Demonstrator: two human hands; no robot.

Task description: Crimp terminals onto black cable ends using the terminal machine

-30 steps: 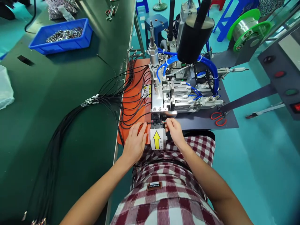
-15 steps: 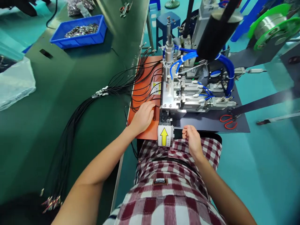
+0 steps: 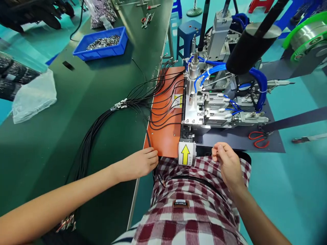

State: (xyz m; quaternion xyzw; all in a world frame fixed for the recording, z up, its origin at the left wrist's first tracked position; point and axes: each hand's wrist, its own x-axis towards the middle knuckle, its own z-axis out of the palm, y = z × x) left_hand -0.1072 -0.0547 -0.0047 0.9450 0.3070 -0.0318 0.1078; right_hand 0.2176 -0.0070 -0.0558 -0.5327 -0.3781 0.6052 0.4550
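My left hand (image 3: 141, 163) is closed at the lower left corner of the orange plate (image 3: 166, 141), pinching loose black cable (image 3: 148, 136). Thin cable ends hang below those fingers over my lap. My right hand (image 3: 227, 165) hovers over my right thigh, thumb against curled fingers; whether anything tiny is in them I cannot make out. Between the hands sits a block with a yellow arrow label (image 3: 185, 154). Several black cables curve across the orange plate into the edge of the metal machine (image 3: 191, 105). Their bundle (image 3: 94, 131) lies on the green table (image 3: 107, 200).
A blue tray of small metal parts (image 3: 122, 42) stands farther up the table, near wrenches (image 3: 146, 21) and a clear plastic bag (image 3: 37, 97). Red-handled scissors (image 3: 260, 139) lie on the machine's dark base. A black cylinder (image 3: 251, 51) juts over the machine.
My left hand has come off the orange plate's right side, moving left and toward me to the loose cable. My right hand stays curled, slightly nearer me. The whole view has shifted a little.
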